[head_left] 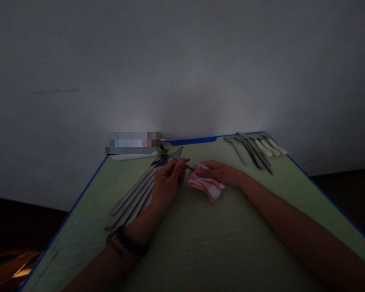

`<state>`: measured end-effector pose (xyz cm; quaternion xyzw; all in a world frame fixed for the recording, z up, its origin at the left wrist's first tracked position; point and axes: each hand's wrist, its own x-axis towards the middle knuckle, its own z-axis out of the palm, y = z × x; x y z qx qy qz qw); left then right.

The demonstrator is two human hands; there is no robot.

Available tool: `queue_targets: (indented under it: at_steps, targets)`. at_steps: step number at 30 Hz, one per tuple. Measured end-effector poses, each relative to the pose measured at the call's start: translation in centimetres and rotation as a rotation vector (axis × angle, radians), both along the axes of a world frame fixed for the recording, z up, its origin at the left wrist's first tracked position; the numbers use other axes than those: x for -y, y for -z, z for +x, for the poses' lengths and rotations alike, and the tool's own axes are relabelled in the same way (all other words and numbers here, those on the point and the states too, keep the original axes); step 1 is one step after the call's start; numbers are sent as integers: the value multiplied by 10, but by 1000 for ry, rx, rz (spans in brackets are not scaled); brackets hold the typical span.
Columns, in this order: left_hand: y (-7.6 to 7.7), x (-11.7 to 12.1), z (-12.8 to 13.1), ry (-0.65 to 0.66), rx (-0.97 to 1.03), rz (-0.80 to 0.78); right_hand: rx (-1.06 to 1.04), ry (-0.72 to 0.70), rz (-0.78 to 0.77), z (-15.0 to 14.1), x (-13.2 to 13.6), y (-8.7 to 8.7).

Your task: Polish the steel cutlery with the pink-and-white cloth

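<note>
My left hand (pixel 168 181) is closed on a thin metal piece of cutlery (pixel 179 160), which runs across toward my right hand. A folded pink and white cloth (pixel 205 185) sits in my right hand (pixel 219 172), pressed around the end of that cutlery piece. Both hands hover just above the green table (pixel 200 243) near its middle. Under and left of my left hand lies a row of long silver knives (pixel 134 198), side by side.
A second group of cutlery (pixel 255 149), some with white handles, lies at the table's far right corner. A white flat object (pixel 134 155) sits at the far left edge against the grey wall. The table has a blue rim.
</note>
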<state>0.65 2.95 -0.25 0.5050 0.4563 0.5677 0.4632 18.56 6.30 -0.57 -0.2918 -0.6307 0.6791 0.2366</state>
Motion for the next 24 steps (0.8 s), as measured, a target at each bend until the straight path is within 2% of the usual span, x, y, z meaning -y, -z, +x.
queue_targets:
  at_steps: [6,13,16,18,21,24]
  targets:
    - [-1,0,-3,-45,-97,39,15,8,13,1,0,0]
    - [-2,1,-2,-1,-174,54,-36,16,-49,-1,2,-4]
    - [-1,-1,0,-17,-51,-5,-42,36,-74,-1,1,-2]
    - [-2,-2,1,-89,78,-20,-55,53,-95,-1,0,0]
    - [-6,-2,1,-176,203,18,-61,52,-116,0,-1,2]
    - [-10,-1,1,-170,251,42,-43,34,-117,0,-1,3]
